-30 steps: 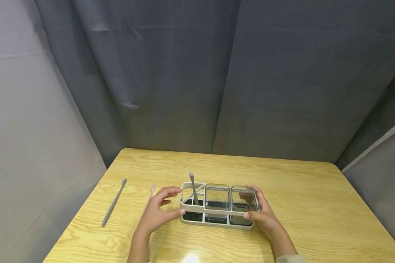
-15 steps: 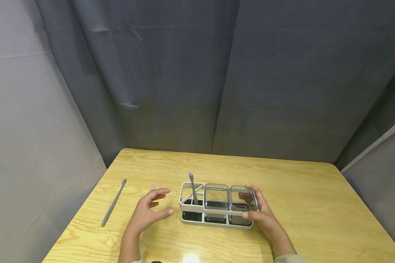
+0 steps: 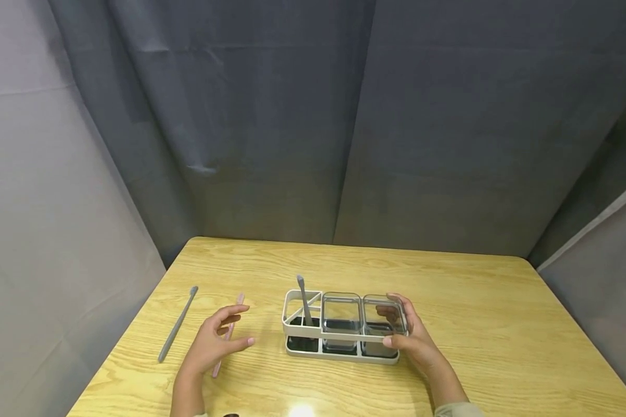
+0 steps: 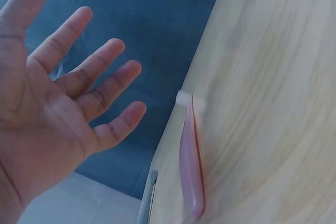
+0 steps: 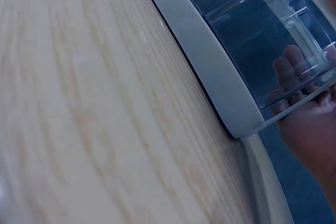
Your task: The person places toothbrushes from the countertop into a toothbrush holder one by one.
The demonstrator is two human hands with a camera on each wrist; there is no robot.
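My right hand (image 3: 417, 341) grips the right end of a white toothbrush holder (image 3: 339, 336), thumb on the front rail and fingers behind. In the right wrist view those fingers show through the clear wall. Two clear cups (image 3: 341, 313) sit in the holder's middle and right sections. A grey toothbrush (image 3: 305, 301) stands, slightly tilted, in its divided left section. Left of the holder, my left hand (image 3: 206, 347) is spread and holds nothing. A pink toothbrush (image 4: 191, 169) lies on the table beside that hand, which partly covers it in the head view.
Another grey toothbrush (image 3: 178, 324) lies farther left on the wooden table (image 3: 469, 313). Grey curtains (image 3: 271, 145) hang behind the table and at both sides. A small dark thing (image 3: 231, 414) is cut off by the bottom edge of the head view.
My left hand has moved left, away from the holder's left end, to beside the pink toothbrush. My right hand keeps its grip, and the holder stays nearly where it was.
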